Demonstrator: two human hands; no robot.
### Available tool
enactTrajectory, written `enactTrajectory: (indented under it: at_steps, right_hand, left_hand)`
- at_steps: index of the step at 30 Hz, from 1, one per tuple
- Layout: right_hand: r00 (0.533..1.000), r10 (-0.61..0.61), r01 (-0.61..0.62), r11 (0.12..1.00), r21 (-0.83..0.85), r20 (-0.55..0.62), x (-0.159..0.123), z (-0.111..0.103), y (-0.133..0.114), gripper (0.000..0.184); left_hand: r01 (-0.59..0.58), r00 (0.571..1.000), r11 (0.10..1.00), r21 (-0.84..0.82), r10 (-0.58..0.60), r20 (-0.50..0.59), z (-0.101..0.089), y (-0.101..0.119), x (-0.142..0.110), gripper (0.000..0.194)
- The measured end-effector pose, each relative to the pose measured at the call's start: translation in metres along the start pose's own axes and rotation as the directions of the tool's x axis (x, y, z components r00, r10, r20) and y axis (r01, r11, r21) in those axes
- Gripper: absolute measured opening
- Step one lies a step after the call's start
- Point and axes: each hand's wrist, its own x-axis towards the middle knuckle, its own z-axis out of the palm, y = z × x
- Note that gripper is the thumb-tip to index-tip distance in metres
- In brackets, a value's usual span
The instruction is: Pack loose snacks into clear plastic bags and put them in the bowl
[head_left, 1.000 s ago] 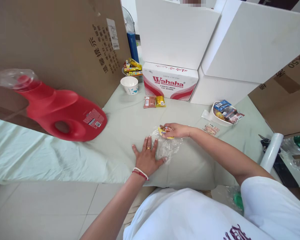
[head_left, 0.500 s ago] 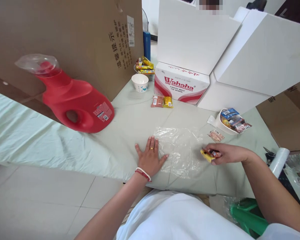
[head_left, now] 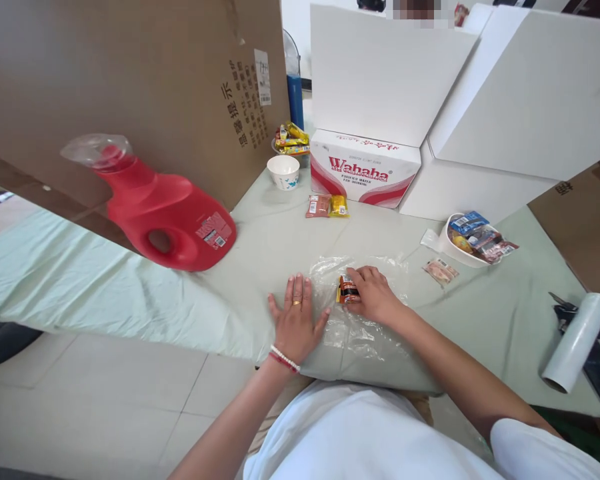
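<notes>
A thin sheet of clear plastic film [head_left: 370, 337] lies spread and wrinkled on the cloth-covered table. My left hand [head_left: 296, 320] rests flat at the film's left edge, fingers spread, with a ring and bracelets on it. Over the middle of the film, my right hand [head_left: 375, 293] has its fingers around a small snack packet [head_left: 349, 289], dark brown and orange with a yellow part at its left. My palm and fingers hide some of it. Right of the film lies a flat pinkish packet [head_left: 441, 271].
A white bowl [head_left: 445, 250] holds several snack packets. Pink [head_left: 319, 206] and yellow [head_left: 339, 206] packets lie before a Wahaba box [head_left: 365, 170]. A red jug [head_left: 175, 220] stands left, a paper cup [head_left: 283, 173] behind. At right are a film roll [head_left: 577, 343] and scissors [head_left: 563, 302].
My right hand has moved left with the packet, from beyond the film's right edge to over its middle. My left hand stays flat in place. The view has shifted slightly.
</notes>
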Motion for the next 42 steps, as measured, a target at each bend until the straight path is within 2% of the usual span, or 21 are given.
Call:
enactTrajectory:
  at_steps: [2, 4, 6, 8, 10, 13, 17, 19, 22, 24, 27, 28, 30, 33, 35, 37, 39, 42]
  right_hand:
    - [0.999, -0.047, 0.047, 0.996, 0.074, -0.007, -0.004, -0.003, 0.008, 0.084]
    - [0.997, -0.077, 0.078, 0.990, 0.121, -0.009, -0.007, -0.007, 0.013, 0.069]
    - [0.997, -0.077, 0.080, 0.987, 0.137, -0.027, -0.008, -0.008, 0.015, 0.053]
    - [0.997, -0.057, 0.063, 0.990, 0.125, -0.056, -0.009, -0.005, 0.014, 0.047]
    - [0.996, -0.039, 0.047, 0.994, 0.094, -0.081, -0.010, 0.002, 0.012, 0.050]
    - [0.993, -0.031, 0.038, 0.998, 0.055, -0.118, -0.012, 0.011, 0.009, 0.052]
    - [0.987, -0.050, 0.055, 0.998, 0.030, -0.151, -0.016, 0.016, 0.010, 0.047]
    - [0.987, -0.067, 0.071, 0.997, 0.020, -0.149, -0.015, 0.016, 0.012, 0.047]
    - [0.987, -0.098, 0.103, 0.994, 0.032, -0.128, -0.014, 0.013, 0.016, 0.051]
    - [0.983, -0.120, 0.130, 0.989, 0.068, -0.140, -0.018, 0.008, 0.021, 0.060]
    - [0.958, -0.170, 0.212, 0.962, 0.171, -0.229, -0.043, -0.002, 0.029, 0.067]
    - [0.948, -0.199, 0.253, 0.944, 0.210, -0.247, -0.056, -0.005, 0.033, 0.064]
    - [0.936, -0.273, 0.330, 0.902, 0.278, -0.223, -0.085, -0.003, 0.040, 0.058]
    - [0.930, -0.336, 0.368, 0.871, 0.326, -0.151, -0.122, 0.014, 0.050, 0.043]
    - [0.939, -0.295, 0.341, 0.875, 0.344, -0.178, -0.136, 0.029, 0.053, 0.024]
    - [0.950, -0.225, 0.295, 0.874, 0.388, -0.215, -0.139, 0.037, 0.053, 0.018]
    - [0.964, -0.165, 0.244, 0.857, 0.453, -0.207, -0.135, 0.032, 0.052, 0.016]
    - [0.978, -0.118, 0.193, 0.823, 0.535, -0.171, -0.121, 0.008, 0.053, 0.019]
  left_hand:
    - [-0.117, 0.993, 0.993, -0.023, 0.117, -0.022, -0.007, -0.008, -0.005, 0.057]
    - [-0.243, 0.969, 0.967, -0.071, 0.245, 0.019, -0.011, -0.016, -0.008, 0.050]
    - [-0.285, 0.952, 0.951, -0.118, 0.295, 0.083, -0.013, -0.023, -0.009, 0.048]
    - [-0.264, 0.950, 0.954, -0.140, 0.283, 0.133, -0.011, -0.029, -0.009, 0.050]
    - [-0.251, 0.950, 0.958, -0.138, 0.271, 0.156, -0.010, -0.032, -0.009, 0.051]
    - [-0.256, 0.950, 0.959, -0.122, 0.273, 0.153, -0.008, -0.033, -0.011, 0.050]
    - [-0.266, 0.948, 0.957, -0.112, 0.281, 0.150, -0.007, -0.032, -0.013, 0.051]
    - [-0.264, 0.952, 0.959, -0.100, 0.275, 0.132, -0.007, -0.032, -0.014, 0.052]
    - [-0.250, 0.967, 0.967, -0.054, 0.252, 0.031, -0.008, -0.034, -0.018, 0.053]
    - [-0.329, 0.944, 0.942, -0.073, 0.329, 0.000, -0.012, -0.039, -0.020, 0.050]
    - [-0.514, 0.832, 0.820, -0.250, 0.548, 0.089, -0.018, -0.050, -0.022, 0.052]
    - [-0.533, 0.797, 0.785, -0.316, 0.591, 0.124, -0.020, -0.053, -0.022, 0.053]
    - [-0.515, 0.763, 0.755, -0.405, 0.620, 0.185, -0.023, -0.059, -0.021, 0.058]
    - [-0.461, 0.752, 0.762, -0.455, 0.608, 0.256, -0.026, -0.062, -0.017, 0.041]
    - [-0.440, 0.750, 0.768, -0.465, 0.599, 0.279, -0.026, -0.062, -0.013, 0.031]
    - [-0.439, 0.754, 0.777, -0.451, 0.591, 0.285, -0.025, -0.062, -0.007, 0.033]
    - [-0.460, 0.761, 0.791, -0.402, 0.585, 0.281, -0.026, -0.062, 0.001, 0.042]
    - [-0.496, 0.766, 0.811, -0.310, 0.577, 0.284, -0.029, -0.061, 0.015, 0.060]
